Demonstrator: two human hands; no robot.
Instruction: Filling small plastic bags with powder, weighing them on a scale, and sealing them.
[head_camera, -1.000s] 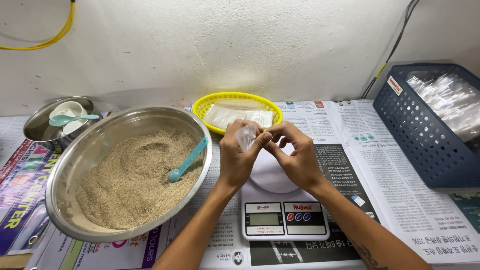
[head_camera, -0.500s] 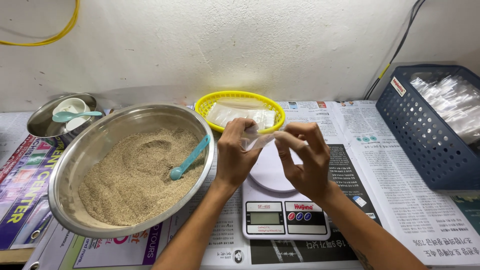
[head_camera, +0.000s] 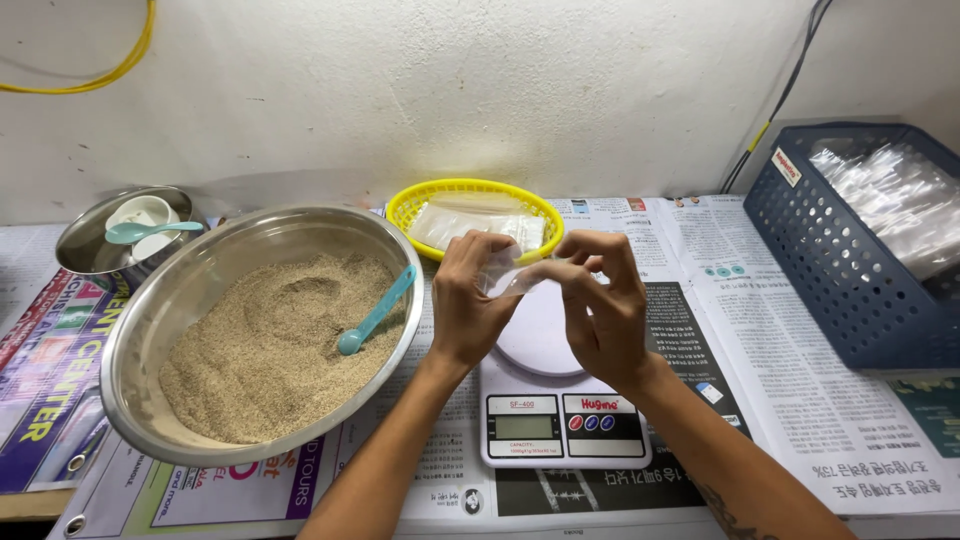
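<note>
My left hand (head_camera: 470, 300) and my right hand (head_camera: 600, 310) together pinch a small clear plastic bag (head_camera: 508, 275) above a white digital kitchen scale (head_camera: 560, 400). The bag hangs between the fingertips of both hands, over the scale's round platform. To the left stands a large steel bowl (head_camera: 150, 320) filled with tan grain, with a teal plastic spoon (head_camera: 375, 312) lying in the grain. Behind my hands sits a yellow plastic basket (head_camera: 420, 205) holding more clear bags.
A small steel pot (head_camera: 85, 250) with white cups and a teal spoon stands at far left. A blue perforated crate (head_camera: 840, 260) of clear bags is at right. Newspaper (head_camera: 790, 400) covers the table. A white wall rises behind.
My hands have spread apart a little, with the bag stretched between them. The view has shifted slightly.
</note>
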